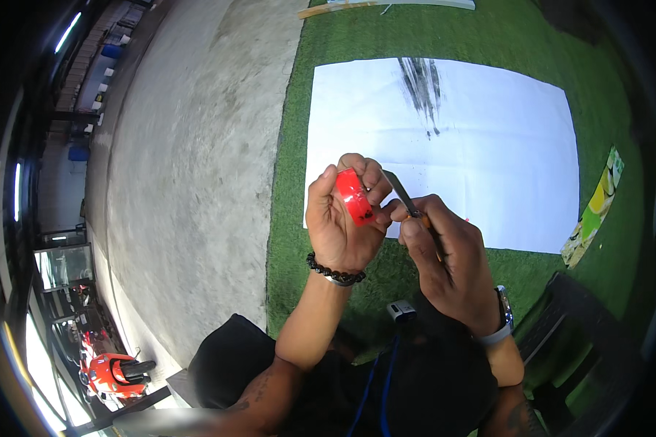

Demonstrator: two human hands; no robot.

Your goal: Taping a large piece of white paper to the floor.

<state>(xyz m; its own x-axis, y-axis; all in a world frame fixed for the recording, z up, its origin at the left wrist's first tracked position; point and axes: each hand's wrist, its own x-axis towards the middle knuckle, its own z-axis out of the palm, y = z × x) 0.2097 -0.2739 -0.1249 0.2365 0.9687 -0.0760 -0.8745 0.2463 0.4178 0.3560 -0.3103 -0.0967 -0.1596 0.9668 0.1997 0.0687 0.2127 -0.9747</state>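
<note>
In the palm of my left hand (341,246) lies a glossy red object (354,195), apparently a roll of tape, with dark specks near its lower end. The fingers curl around its far side. My right hand (455,259) grips a knife (398,188) with a grey blade and a partly hidden orange handle. Its blade tip is close to the left fingers; contact cannot be told. Beyond both hands, a large white sheet (497,158) lies on green artificial turf (290,251). Black streaks (421,87) mark the sheet's far edge.
A printed strip (593,207) lies right of the sheet, and long flat strips (399,4) lie beyond it. Bare concrete (191,180) borders the turf. A dark chair (566,328) stands at lower right, a red motorcycle (115,377) at lower left. A small device (402,311) is near my body.
</note>
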